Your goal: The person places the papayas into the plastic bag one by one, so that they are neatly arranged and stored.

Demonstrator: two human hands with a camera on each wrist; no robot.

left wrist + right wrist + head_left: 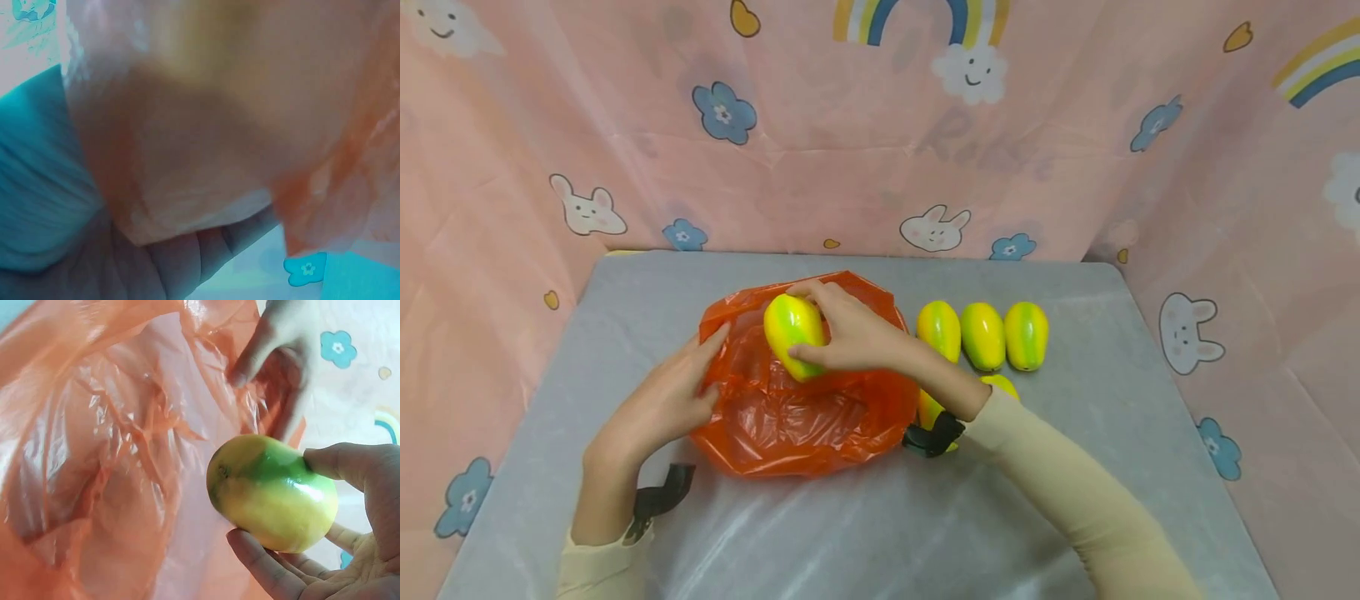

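Note:
A red plastic bag [805, 425] lies with its mouth spread wide, and its crinkled inside fills much of the right wrist view. The left hand [662, 400] holds its left rim, thumb and fingers apart around the plastic; in the left wrist view, the bag [187, 156] covers most of the left hand [150, 269]. Over the bag's mouth, the right hand [857, 333] grips a yellow-green mango-like fruit [792, 333]. Seen from the right wrist, the fruit [269, 494] sits between the thumb and fingers of the right hand [350, 531].
Three similar fruits [982, 336] stand in a row right of the bag on the grey table [820, 542]. More fruits [1000, 384] are partly hidden by the right forearm. A pink patterned cloth [820, 175] hangs behind and at both sides.

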